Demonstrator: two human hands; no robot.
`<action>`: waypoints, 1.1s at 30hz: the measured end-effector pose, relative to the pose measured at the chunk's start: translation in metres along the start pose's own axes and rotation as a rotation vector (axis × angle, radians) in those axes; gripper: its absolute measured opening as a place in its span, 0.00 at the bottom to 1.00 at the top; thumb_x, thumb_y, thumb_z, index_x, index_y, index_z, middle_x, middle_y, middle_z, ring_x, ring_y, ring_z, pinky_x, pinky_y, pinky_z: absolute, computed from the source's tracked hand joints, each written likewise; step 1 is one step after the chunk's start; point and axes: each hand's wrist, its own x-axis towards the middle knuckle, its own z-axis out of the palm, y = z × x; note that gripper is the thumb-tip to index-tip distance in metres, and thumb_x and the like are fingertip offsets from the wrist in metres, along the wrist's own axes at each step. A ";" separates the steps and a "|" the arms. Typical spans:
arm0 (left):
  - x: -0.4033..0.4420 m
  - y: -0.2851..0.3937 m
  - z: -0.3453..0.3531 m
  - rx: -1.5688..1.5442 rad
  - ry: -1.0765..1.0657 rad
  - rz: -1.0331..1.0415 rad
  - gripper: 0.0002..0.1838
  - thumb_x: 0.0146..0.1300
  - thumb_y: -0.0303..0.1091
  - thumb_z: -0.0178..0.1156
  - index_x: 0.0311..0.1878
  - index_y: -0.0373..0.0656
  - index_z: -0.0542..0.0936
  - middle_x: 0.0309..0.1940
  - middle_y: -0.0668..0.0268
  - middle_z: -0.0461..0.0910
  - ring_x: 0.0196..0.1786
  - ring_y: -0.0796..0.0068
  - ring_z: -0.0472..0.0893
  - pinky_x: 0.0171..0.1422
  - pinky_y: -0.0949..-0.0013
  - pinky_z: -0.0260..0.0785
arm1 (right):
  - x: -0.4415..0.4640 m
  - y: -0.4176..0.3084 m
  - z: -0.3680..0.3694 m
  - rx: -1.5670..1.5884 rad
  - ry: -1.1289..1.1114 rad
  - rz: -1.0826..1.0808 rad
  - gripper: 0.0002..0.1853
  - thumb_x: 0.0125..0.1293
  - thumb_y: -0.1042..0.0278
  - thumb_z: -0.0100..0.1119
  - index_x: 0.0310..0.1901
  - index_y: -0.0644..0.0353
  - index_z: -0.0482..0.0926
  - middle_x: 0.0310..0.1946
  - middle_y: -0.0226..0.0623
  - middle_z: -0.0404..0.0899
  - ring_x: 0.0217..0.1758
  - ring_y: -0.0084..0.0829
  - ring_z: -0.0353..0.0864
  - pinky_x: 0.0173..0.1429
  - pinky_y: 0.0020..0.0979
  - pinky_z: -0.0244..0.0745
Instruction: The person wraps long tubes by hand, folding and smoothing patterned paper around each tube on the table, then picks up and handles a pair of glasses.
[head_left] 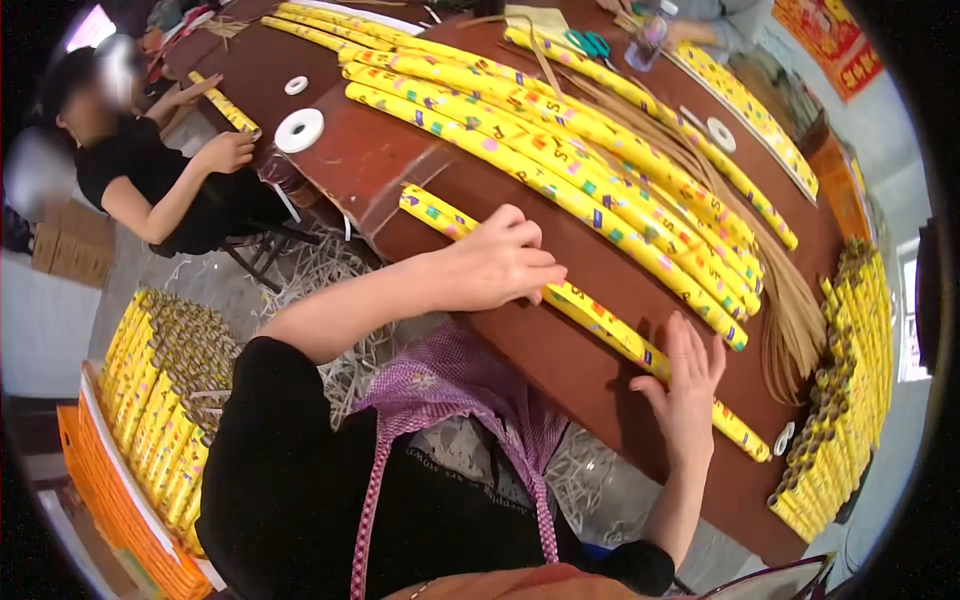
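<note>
A yellow patterned paper tube [600, 318] lies diagonally near the front edge of the brown table [380, 150]. Over its middle, my left hand [500, 262] bends its fingers down, the fingertips pressed together on the tube. My right hand [688, 378] rests on the tube farther right, fingers spread, thumb on the near side. Beyond them several more yellow tubes [560, 170] lie side by side. A bundle of brown strips [790, 330] runs behind and beside these tubes.
White tape rolls [299, 130] and green scissors [587, 43] lie on the table. Tubes are stacked at the right [840, 400] and in a crate [150, 400] at lower left. A co-worker [150, 170] sits at upper left holding a tube.
</note>
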 end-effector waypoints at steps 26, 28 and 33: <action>0.015 -0.019 0.007 -0.053 -0.024 0.027 0.18 0.54 0.39 0.71 0.48 0.46 0.84 0.35 0.77 0.83 0.37 0.75 0.76 0.52 0.65 0.62 | 0.053 -0.012 0.026 -0.085 -0.048 -0.193 0.37 0.58 0.60 0.69 0.71 0.44 0.70 0.70 0.25 0.72 0.73 0.38 0.68 0.79 0.56 0.49; 0.016 -0.017 0.006 -0.094 -0.024 0.029 0.19 0.53 0.37 0.72 0.49 0.44 0.84 0.36 0.77 0.84 0.37 0.74 0.75 0.54 0.66 0.63 | 0.051 -0.012 0.027 -0.093 -0.046 -0.169 0.38 0.56 0.59 0.70 0.71 0.40 0.71 0.70 0.23 0.72 0.73 0.36 0.69 0.78 0.57 0.51; 0.015 -0.016 0.006 -0.040 -0.060 0.015 0.21 0.53 0.36 0.72 0.52 0.45 0.86 0.39 0.76 0.86 0.38 0.76 0.76 0.54 0.67 0.64 | 0.051 -0.013 0.030 -0.097 0.022 -0.212 0.36 0.55 0.60 0.71 0.68 0.37 0.74 0.71 0.20 0.71 0.74 0.35 0.68 0.78 0.57 0.53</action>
